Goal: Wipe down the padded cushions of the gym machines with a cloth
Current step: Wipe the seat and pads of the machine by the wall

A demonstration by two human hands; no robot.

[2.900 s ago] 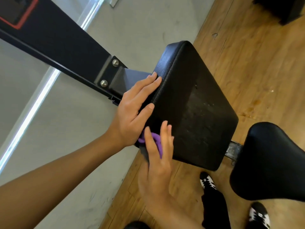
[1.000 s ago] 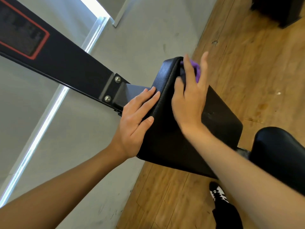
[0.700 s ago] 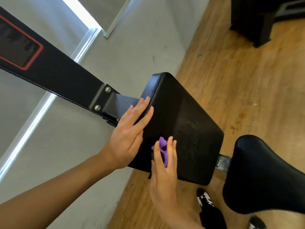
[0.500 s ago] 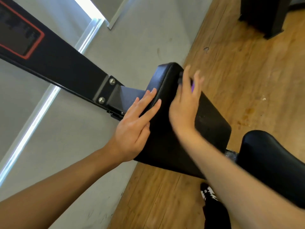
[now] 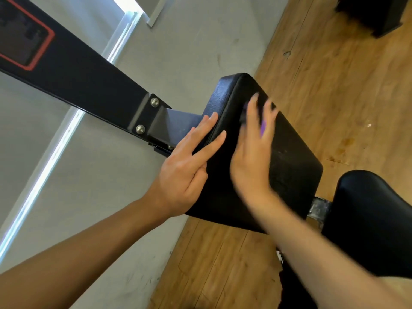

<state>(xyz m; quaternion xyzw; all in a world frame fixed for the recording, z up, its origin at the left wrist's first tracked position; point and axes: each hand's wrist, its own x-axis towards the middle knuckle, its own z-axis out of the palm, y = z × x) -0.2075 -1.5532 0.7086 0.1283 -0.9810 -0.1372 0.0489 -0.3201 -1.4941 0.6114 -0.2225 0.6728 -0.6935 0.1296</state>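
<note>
Bracing pad (image 5: 292,168) edge with left grip (image 5: 185,170), fingers straight, apart; pressing purple cloth (image 5: 263,128) on pad face under blurred right grip (image 5: 252,157), fingers spread flat.

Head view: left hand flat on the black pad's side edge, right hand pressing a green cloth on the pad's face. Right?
One error: the cloth is purple, not green. The head view shows purple between the fingers of the blurred right hand. The rest holds: the left hand lies flat on the side edge of the black pad, and the right hand presses the cloth on its face.
</note>
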